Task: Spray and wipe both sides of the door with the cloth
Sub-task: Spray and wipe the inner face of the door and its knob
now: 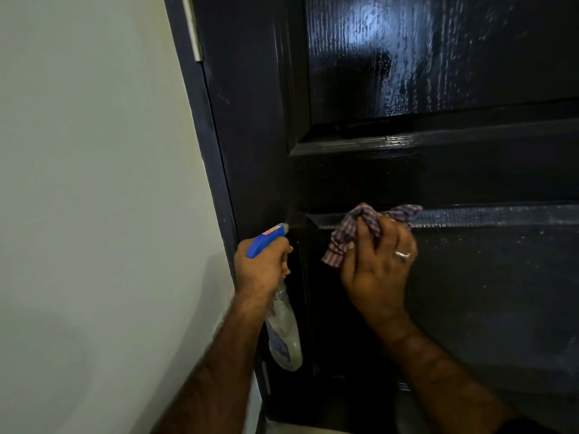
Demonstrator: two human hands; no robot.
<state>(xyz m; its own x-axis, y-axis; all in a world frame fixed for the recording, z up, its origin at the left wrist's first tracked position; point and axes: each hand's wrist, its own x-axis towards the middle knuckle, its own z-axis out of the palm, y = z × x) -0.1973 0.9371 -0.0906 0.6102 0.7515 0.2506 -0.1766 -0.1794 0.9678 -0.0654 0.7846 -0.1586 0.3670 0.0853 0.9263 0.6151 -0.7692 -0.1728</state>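
Observation:
A glossy black panelled door [438, 170] fills the right of the view, and its upper panel glistens with wet streaks. My left hand [261, 270] grips a clear spray bottle [283, 333] by its blue trigger head, with the nozzle aimed at the door's left stile. My right hand [380, 264] clutches a bunched purple-checked cloth [354, 230] and holds it against the moulding at the top of the lower panel. A ring shows on one finger of that hand.
The dark door frame [206, 126] runs down along the door's left side, with a metal hinge [194, 29] near the top. A pale wall [94, 198] takes up the left half of the view. A strip of light floor shows at the bottom.

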